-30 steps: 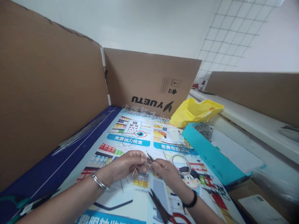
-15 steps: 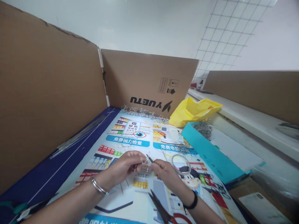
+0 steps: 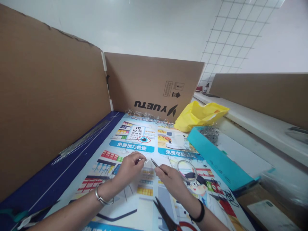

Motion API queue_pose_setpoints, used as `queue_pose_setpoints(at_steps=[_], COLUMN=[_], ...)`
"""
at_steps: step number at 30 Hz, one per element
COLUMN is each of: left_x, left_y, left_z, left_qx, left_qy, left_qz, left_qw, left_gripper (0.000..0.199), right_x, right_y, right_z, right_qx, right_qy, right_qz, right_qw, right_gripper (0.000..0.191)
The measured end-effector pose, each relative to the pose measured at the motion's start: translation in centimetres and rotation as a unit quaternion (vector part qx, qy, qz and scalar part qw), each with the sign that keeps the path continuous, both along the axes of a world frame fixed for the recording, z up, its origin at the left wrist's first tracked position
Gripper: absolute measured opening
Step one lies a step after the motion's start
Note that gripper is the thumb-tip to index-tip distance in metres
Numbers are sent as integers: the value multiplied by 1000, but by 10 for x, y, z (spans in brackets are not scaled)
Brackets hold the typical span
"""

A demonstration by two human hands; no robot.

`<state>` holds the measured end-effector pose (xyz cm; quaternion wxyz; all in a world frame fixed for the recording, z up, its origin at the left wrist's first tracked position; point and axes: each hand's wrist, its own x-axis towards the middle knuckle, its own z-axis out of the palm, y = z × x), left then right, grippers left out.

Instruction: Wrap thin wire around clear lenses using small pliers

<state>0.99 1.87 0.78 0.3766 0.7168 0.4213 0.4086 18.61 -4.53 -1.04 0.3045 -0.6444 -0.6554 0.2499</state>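
My left hand [image 3: 131, 168], with a silver bangle at the wrist, pinches a thin wire piece [image 3: 147, 161] between thumb and fingertips. In my right hand [image 3: 170, 179], which wears a black wristband, is a slim dark pointed tool [image 3: 154, 163] resembling tweezers. Its tip points up and left, a little to the right of the wire piece. Most of the tool is hidden in the hand. Below the hands lie scissors [image 3: 165, 213] with red handles. A wire coil [image 3: 187, 170] rests just beyond my right hand.
A printed poster [image 3: 144, 210] covers the table. Tangled wire pieces [image 3: 149, 116] lie along its far edge. Straight wires [image 3: 81, 141] lie at left. Cardboard panels [image 3: 154, 80] stand behind and left. At right are a yellow bag [image 3: 197, 117] and a turquoise box [image 3: 216, 160] with a wire heap.
My left hand has turned and shifted slightly left with the wire piece. The gap between its fingertips and the pointed tool is wider. My right hand has hardly moved.
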Motion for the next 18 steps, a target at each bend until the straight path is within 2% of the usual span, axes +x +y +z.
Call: queue_pose_setpoints(at_steps=[5, 14, 18], left_x=[1, 2, 1], left_y=[-3, -4, -5], left_z=[-6, -5, -8], left_qx=[91, 73, 111], left_qy=[34, 68, 74], left_qz=[-26, -72, -82], left_qw=[995, 992, 988], left_gripper=[17, 15, 17], right_x=[-1, 5, 9], right_y=[3, 6, 6], right_z=[-1, -1, -3], right_qx=[-7, -22, -29], right_qy=[-49, -20, -26], right_qz=[-12, -7, 6], right_qw=[999, 1000, 999], right_gripper=[44, 43, 44])
